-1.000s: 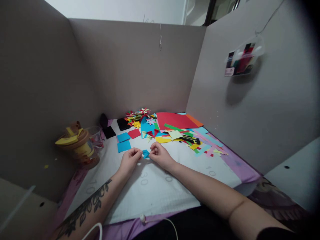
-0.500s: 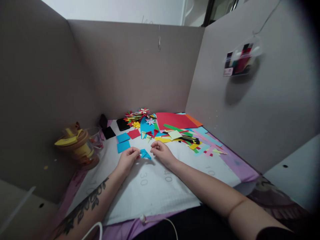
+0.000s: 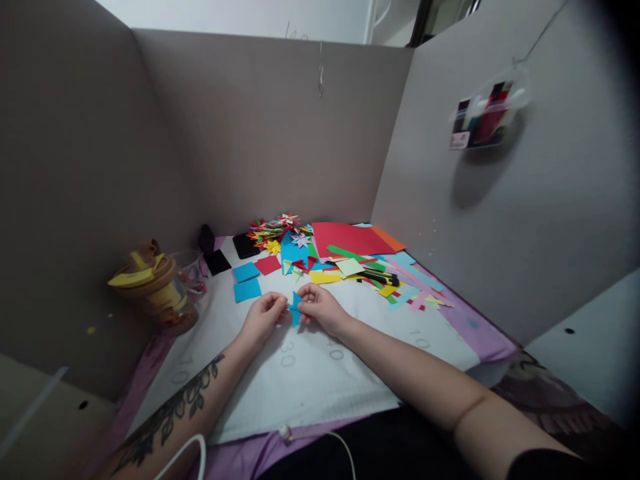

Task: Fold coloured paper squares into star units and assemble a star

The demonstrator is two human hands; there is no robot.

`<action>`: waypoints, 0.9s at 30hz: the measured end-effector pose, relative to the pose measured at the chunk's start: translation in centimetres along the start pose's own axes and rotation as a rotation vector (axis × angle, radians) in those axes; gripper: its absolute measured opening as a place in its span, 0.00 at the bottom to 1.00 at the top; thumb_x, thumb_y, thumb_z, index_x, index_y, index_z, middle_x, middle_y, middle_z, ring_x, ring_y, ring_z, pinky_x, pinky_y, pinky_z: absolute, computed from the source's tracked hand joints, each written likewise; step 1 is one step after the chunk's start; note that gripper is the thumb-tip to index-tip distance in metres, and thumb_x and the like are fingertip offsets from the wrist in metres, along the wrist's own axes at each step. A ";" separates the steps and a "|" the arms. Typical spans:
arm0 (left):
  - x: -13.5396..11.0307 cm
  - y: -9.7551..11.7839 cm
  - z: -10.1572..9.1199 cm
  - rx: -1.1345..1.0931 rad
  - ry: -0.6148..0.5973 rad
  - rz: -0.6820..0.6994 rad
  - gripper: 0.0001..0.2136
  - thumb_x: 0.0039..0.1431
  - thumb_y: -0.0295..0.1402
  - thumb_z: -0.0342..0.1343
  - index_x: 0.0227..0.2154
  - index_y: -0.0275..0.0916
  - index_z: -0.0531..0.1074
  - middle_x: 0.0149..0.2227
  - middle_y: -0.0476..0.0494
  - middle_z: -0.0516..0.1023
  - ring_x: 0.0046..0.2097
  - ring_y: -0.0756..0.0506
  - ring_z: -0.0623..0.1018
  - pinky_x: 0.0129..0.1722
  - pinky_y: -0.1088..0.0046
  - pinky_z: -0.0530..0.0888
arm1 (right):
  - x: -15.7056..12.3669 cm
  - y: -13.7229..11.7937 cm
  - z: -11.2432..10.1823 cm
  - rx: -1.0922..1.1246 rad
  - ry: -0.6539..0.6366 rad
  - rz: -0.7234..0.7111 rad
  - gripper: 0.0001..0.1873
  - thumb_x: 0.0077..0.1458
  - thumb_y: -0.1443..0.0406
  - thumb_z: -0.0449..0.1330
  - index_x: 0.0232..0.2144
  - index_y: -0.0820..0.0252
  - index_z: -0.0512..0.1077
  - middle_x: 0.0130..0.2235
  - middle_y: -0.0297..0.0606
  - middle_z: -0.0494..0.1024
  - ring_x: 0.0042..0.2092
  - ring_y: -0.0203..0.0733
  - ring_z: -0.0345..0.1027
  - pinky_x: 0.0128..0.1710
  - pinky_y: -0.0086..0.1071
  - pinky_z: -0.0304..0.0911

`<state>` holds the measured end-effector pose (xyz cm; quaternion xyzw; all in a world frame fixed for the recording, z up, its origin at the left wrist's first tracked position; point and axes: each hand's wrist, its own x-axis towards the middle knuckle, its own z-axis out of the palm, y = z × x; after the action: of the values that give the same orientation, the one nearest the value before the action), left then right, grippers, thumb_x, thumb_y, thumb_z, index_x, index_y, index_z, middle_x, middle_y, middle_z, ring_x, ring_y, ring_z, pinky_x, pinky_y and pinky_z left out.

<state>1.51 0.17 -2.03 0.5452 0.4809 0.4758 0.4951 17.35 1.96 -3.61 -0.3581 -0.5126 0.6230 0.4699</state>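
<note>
A small folded piece of blue paper [image 3: 295,311] is held up between my hands, above the white cloth [image 3: 320,380]. My left hand [image 3: 265,315] pinches its left side, and the fingers of my right hand [image 3: 320,308] are closed on its right side. Just beyond my left hand lie blue paper squares [image 3: 247,289] and a red square [image 3: 268,265]. Small folded red and pale pieces [image 3: 299,269] rest on the cloth behind the blue paper.
Folded paper stars [image 3: 273,233] are heaped at the back beside a black phone [image 3: 245,246]. Red sheets [image 3: 345,240], coloured strips and a black-and-yellow cutter [image 3: 385,277] lie at right. A clay pot [image 3: 155,287] stands left. Grey panels [image 3: 270,127] enclose the table.
My right hand has moved in and taken hold of the blue paper. The paper has turned from lying sideways to a more upright position.
</note>
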 end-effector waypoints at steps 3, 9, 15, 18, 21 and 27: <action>-0.2 -0.2 0.2 0.026 -0.009 0.021 0.16 0.48 0.45 0.56 0.31 0.35 0.68 0.30 0.45 0.74 0.30 0.49 0.74 0.27 0.77 0.69 | 0.2 -0.1 -0.1 0.040 0.089 -0.012 0.16 0.38 0.65 0.64 0.31 0.59 0.63 0.20 0.24 0.68 0.19 0.32 0.66 0.16 0.22 0.58; -1.1 -0.3 0.5 0.318 0.056 0.281 0.15 0.45 0.35 0.60 0.39 0.39 0.71 0.38 0.43 0.76 0.35 0.47 0.75 0.32 0.74 0.72 | 0.2 -0.8 0.0 0.158 0.124 0.061 0.15 0.37 0.66 0.64 0.25 0.59 0.59 0.16 0.25 0.69 0.19 0.31 0.65 0.17 0.20 0.56; -0.8 -0.7 0.0 0.399 0.131 0.349 0.11 0.48 0.35 0.58 0.37 0.40 0.76 0.39 0.42 0.79 0.36 0.44 0.77 0.36 0.70 0.73 | -0.3 -1.3 0.3 0.179 0.068 0.106 0.15 0.36 0.64 0.64 0.25 0.60 0.61 0.22 0.30 0.74 0.18 0.28 0.63 0.15 0.20 0.53; -0.6 -0.7 -0.2 0.418 0.155 0.345 0.11 0.49 0.35 0.58 0.36 0.41 0.76 0.38 0.43 0.79 0.36 0.44 0.77 0.38 0.69 0.72 | -0.3 -1.3 0.4 0.169 0.055 0.100 0.15 0.36 0.64 0.65 0.25 0.60 0.62 0.24 0.31 0.74 0.19 0.28 0.63 0.16 0.20 0.55; -0.5 -0.6 -0.2 0.423 0.176 0.325 0.10 0.48 0.35 0.59 0.35 0.41 0.77 0.37 0.44 0.80 0.35 0.44 0.77 0.38 0.70 0.72 | -0.3 -1.0 0.4 0.155 0.043 0.077 0.14 0.37 0.64 0.65 0.26 0.61 0.63 0.24 0.32 0.75 0.20 0.29 0.64 0.16 0.20 0.55; -0.7 -0.4 -0.2 0.392 0.185 0.293 0.11 0.49 0.36 0.58 0.35 0.39 0.77 0.35 0.44 0.80 0.33 0.45 0.76 0.36 0.71 0.72 | -0.3 -0.7 0.4 0.131 0.025 0.054 0.14 0.39 0.63 0.64 0.27 0.61 0.64 0.26 0.32 0.75 0.20 0.29 0.65 0.17 0.21 0.55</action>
<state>1.20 -0.50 -2.43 0.6486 0.5231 0.4880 0.2600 17.25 1.62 -2.81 -0.3480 -0.4552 0.6630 0.4818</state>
